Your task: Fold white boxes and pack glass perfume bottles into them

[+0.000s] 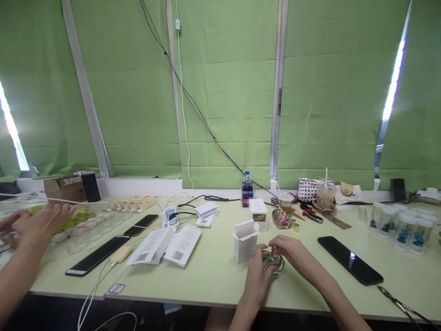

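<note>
Near the table's front edge, my left hand [259, 272] has its fingers wrapped round the near side of a small round clear container with green contents [274, 262]. My right hand [283, 248] is at the top of the same container, its fingertips pinched together at the rim; what they pinch is too small to name. Just left of the container stands an open white box [245, 243], its flaps up. Behind it is a second white box [258, 215] with a picture on its front. A clear container with pinkish contents [281, 219] sits farther back.
Flattened white boxes [182, 246], phones [98, 255] and a white cable [94, 287] lie to the left. Another person's hands [44, 220] work at far left. At right are a black phone [349, 259], pliers [396, 301] and clear cups [404, 230]. A bottle [247, 191] stands behind.
</note>
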`<action>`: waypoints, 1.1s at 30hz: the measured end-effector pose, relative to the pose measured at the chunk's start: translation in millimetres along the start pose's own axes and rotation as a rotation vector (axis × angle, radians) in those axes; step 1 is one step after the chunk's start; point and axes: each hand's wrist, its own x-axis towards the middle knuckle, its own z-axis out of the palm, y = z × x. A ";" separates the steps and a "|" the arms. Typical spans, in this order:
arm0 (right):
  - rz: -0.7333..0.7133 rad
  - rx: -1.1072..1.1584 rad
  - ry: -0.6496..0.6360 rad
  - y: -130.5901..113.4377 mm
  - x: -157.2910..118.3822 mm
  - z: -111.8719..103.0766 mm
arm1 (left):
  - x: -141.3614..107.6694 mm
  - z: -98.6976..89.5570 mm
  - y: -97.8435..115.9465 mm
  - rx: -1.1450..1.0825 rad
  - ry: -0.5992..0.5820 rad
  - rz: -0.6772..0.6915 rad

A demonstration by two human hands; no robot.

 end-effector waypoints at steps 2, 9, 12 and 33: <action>-0.007 -0.013 -0.004 2.1 -0.1 2.8 | -0.2 -0.1 0.5 -0.014 -0.004 0.005; 0.031 -0.102 -0.014 -6.1 -1.8 -0.5 | -1.2 -0.2 0.9 0.007 -0.018 0.025; 0.058 -0.055 -0.057 -11.9 -4.4 -5.2 | -1.2 0.2 0.7 0.002 -0.039 0.031; 0.033 -0.215 -0.121 -0.7 -11.3 -6.2 | -14.2 -20.3 -8.6 0.460 0.600 0.549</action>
